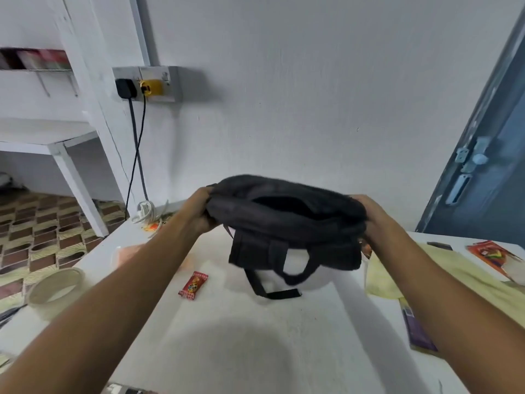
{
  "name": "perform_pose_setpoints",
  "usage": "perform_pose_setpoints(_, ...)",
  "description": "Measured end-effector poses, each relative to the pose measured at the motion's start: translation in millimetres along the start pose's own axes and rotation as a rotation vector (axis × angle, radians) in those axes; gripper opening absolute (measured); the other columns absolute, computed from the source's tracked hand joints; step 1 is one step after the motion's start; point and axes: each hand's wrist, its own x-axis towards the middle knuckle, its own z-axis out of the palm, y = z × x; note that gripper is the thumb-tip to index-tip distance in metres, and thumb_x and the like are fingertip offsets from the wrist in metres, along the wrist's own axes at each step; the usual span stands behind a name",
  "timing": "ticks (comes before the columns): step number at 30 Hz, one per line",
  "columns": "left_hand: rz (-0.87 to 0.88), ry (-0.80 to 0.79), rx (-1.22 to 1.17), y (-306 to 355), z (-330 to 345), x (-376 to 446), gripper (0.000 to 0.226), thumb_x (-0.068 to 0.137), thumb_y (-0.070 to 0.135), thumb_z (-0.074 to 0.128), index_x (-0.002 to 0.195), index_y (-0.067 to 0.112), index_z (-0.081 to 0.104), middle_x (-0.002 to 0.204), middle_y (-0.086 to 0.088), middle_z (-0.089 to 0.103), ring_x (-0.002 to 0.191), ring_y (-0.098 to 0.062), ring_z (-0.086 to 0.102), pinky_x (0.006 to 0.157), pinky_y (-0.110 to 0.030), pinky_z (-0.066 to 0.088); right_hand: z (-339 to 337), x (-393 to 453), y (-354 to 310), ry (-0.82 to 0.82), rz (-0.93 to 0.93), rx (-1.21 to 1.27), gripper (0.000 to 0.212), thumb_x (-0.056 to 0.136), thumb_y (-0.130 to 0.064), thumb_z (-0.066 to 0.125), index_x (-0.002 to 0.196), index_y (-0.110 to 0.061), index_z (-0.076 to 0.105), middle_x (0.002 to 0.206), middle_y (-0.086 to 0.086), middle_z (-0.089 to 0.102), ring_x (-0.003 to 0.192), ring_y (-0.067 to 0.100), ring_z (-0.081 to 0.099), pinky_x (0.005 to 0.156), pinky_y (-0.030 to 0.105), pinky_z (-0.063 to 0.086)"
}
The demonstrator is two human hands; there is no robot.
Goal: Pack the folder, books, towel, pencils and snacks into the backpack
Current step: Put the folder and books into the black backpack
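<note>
A black backpack [287, 223] hangs above the white table [255, 336], its top opening facing me and its straps dangling. My left hand [199, 211] grips its left side and my right hand [369, 217] grips its right side. A red snack packet [193, 285] lies on the table below, to the left. A pale yellow folder [426, 271] lies to the right, partly under my right arm. A purple book [417, 328] sits at the right edge of my arm. An orange packet [494, 257] lies at the far right.
A roll of tape [54, 288] sits at the table's left edge. White cables [146, 210] lie at the back left corner beneath a wall socket [147, 83]. A blue door [483, 166] stands to the right, a white shelf [42, 137] to the left.
</note>
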Motion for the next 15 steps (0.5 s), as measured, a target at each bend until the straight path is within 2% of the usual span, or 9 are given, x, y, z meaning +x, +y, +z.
perform_pose_setpoints(2,-0.024,-0.003,-0.093,9.2,3.0,8.1,0.016,0.093,0.004,0.037,0.088,0.004,0.053,0.074,-0.008,0.058,0.071,-0.021,0.057,0.064,-0.031,0.051,4.5,2.7,-14.4,0.026,-0.028,-0.014,0.037,0.093,0.001,0.036,0.059,-0.01,0.041,0.058,0.006,0.04,0.038,0.013,0.042,0.032,0.012,0.032)
perform_pose_setpoints(4,-0.023,-0.003,-0.141,16.1,7.0,12.4,0.018,0.09,0.001,0.037,0.098,0.003,0.053,0.083,-0.009,0.057,0.077,-0.024,0.058,0.061,-0.034,0.057,7.2,9.4,-23.0,0.105,-0.075,-0.003,0.032,0.099,-0.006,0.034,0.068,-0.012,0.042,0.066,0.004,0.045,0.052,0.014,0.046,0.034,0.015,0.039)
perform_pose_setpoints(6,-0.013,-0.011,-0.154,18.7,8.9,16.3,0.022,0.09,-0.001,0.036,0.095,0.002,0.057,0.076,-0.009,0.062,0.068,-0.024,0.063,0.052,-0.033,0.056,7.6,13.9,-28.2,0.051,-0.022,0.098,0.026,0.095,-0.007,0.045,0.07,-0.013,0.043,0.058,0.003,0.046,0.05,0.015,0.044,0.037,0.015,0.04)
perform_pose_setpoints(8,-0.011,-0.023,-0.167,16.3,9.1,17.9,0.024,0.09,-0.002,0.034,0.089,0.002,0.058,0.064,-0.007,0.063,0.053,-0.022,0.064,0.047,-0.03,0.053,4.6,12.6,-28.9,0.009,-0.035,0.045,0.025,0.082,-0.01,0.065,0.069,-0.014,0.044,0.054,0.003,0.044,0.051,0.015,0.041,0.042,0.015,0.04)
perform_pose_setpoints(9,-0.008,-0.029,-0.175,13.5,9.0,18.1,0.025,0.09,-0.002,0.033,0.089,0.002,0.057,0.065,-0.008,0.062,0.053,-0.022,0.064,0.047,-0.029,0.053,-0.6,13.6,-26.2,-0.026,-0.061,0.017,0.027,0.079,-0.011,0.069,0.069,-0.014,0.045,0.053,0.003,0.047,0.055,0.014,0.043,0.042,0.016,0.04)
perform_pose_setpoints(12,-0.011,-0.066,-0.172,-1.2,5.6,18.1,0.022,0.092,0.003,0.035,0.09,0.003,0.057,0.076,-0.01,0.061,0.068,-0.021,0.062,0.049,-0.028,0.055,-14.7,8.4,-6.9,-0.07,-0.169,-0.159,0.024,0.091,0.004,0.048,0.074,-0.012,0.054,0.058,-0.006,0.058,0.061,0.014,0.049,0.044,0.015,0.042)
perform_pose_setpoints(13,-0.008,-0.072,-0.144,-7.3,2.5,17.9,0.021,0.093,0.005,0.036,0.087,0.005,0.056,0.072,-0.009,0.061,0.065,-0.02,0.062,0.048,-0.025,0.054,-15.9,3.7,-1.9,-0.066,-0.198,-0.194,0.026,0.088,0.007,0.047,0.073,-0.012,0.056,0.057,-0.009,0.059,0.061,0.016,0.049,0.044,0.014,0.041)
perform_pose_setpoints(15,0.0,-0.074,-0.07,-20.2,-6.5,15.5,0.017,0.091,0.007,0.041,0.087,0.005,0.057,0.068,-0.008,0.063,0.058,-0.018,0.064,0.048,-0.022,0.052,-17.8,5.0,4.8,-0.068,-0.177,-0.134,0.03,0.08,0.006,0.047,0.059,-0.01,0.061,0.05,-0.004,0.056,0.052,0.021,0.05,0.041,0.013,0.037)
